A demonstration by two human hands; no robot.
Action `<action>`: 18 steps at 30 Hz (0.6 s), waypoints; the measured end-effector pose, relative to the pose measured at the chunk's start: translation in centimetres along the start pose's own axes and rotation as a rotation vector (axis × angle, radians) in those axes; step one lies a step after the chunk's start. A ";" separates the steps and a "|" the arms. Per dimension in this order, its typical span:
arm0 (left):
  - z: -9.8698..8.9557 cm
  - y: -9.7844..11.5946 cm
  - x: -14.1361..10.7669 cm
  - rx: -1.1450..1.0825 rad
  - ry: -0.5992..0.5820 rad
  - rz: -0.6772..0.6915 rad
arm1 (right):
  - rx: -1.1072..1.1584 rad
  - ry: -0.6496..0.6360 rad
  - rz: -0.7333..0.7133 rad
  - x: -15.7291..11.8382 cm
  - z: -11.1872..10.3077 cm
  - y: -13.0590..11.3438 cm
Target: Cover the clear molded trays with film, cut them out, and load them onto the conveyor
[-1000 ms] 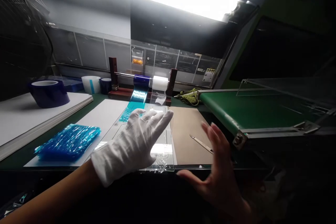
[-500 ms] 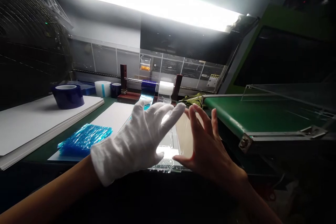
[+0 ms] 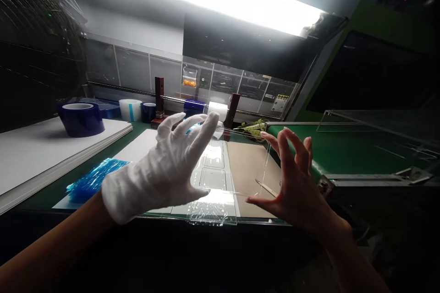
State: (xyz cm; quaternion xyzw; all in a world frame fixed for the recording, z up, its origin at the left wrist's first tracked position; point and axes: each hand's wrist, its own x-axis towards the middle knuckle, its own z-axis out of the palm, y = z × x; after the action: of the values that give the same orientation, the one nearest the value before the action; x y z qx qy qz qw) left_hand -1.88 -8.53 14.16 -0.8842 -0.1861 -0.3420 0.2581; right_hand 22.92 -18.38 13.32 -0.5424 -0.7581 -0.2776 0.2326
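A thin clear plastic pane [image 3: 266,165] spans the gap between my hands, tilted above the work table; only its shiny edges show. My left hand [image 3: 161,169], in a white glove, has its thumb and fingertips at the left end of the pane. My bare right hand [image 3: 295,174] grips the opposite end, thumb at the lower corner and fingers at the upper one. Beneath lies a white sheet with outlined rectangles [image 3: 213,176], beside a beige board [image 3: 245,160]. Crinkled clear film [image 3: 208,213] lies at the table's front edge.
Crumpled blue film [image 3: 98,176] lies on the left, near a dark blue tape roll [image 3: 80,126] on a stack of white sheets [image 3: 27,153]. Behind stands a dispenser with blue [image 3: 194,105] and white rolls [image 3: 217,111]. A green conveyor belt [image 3: 354,146] is on the right.
My hands have moved apart, the left one leftward and the right one rightward. The clear pane's edges now show between them, and more of the beige board is visible.
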 end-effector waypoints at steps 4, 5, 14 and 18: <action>0.7 -0.9 0.3 -0.022 -0.033 -0.036 | 0.015 -0.014 -0.002 0.7 0.8 0.3; 1.0 -1.1 0.3 -0.023 -0.029 -0.037 | 0.019 -0.020 -0.007 1.0 1.1 0.5; 7.5 -4.7 -1.2 -0.022 -0.049 -0.130 | 0.045 -0.095 -0.050 4.4 7.7 2.7; 12.0 -6.1 -2.6 -0.055 -0.073 -0.207 | 0.089 -0.167 -0.054 5.4 11.9 3.8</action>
State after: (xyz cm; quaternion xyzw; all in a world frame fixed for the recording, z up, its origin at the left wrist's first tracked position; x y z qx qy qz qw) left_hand -0.63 2.93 6.72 -0.8788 -0.2765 -0.3393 0.1901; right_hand 24.31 -5.69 8.70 -0.5323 -0.8005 -0.2038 0.1850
